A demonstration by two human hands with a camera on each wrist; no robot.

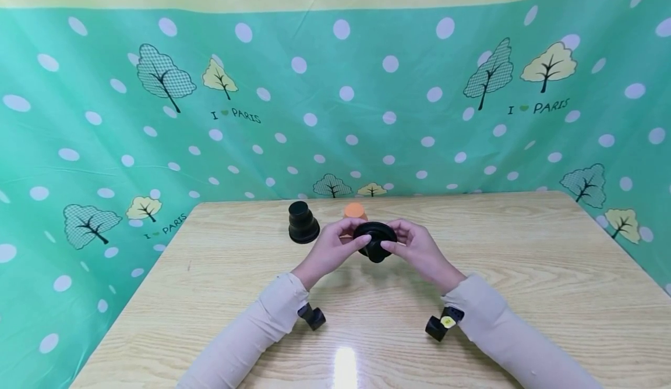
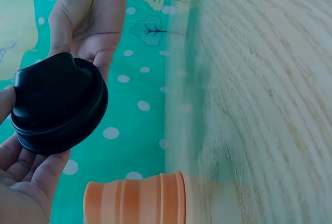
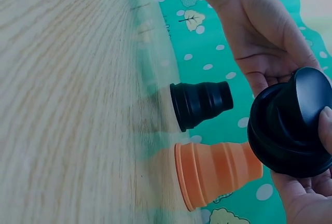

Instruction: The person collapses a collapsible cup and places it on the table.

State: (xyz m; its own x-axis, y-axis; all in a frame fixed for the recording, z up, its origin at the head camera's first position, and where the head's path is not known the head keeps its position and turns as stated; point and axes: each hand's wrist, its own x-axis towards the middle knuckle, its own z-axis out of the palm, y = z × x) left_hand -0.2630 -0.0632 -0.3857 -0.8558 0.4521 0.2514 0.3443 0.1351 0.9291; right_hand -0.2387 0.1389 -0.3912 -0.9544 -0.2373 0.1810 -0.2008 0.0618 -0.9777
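Observation:
A black collapsible cup, partly folded and skewed to one side, is held above the table between both hands. My left hand grips its left side, thumb on the near face and fingers at the rim. On the opposite side my right hand pinches it the same way. In the left wrist view the cup shows its wide rim and a tilted inner part. Behind the hands stands an orange ribbed cup, upside down and partly hidden. Left of it a second black ribbed cup also stands upside down.
The light wood table reaches back to a green dotted curtain with tree prints. A black strap with a small camera is worn on each wrist, the left camera and the right camera hanging inward over the table.

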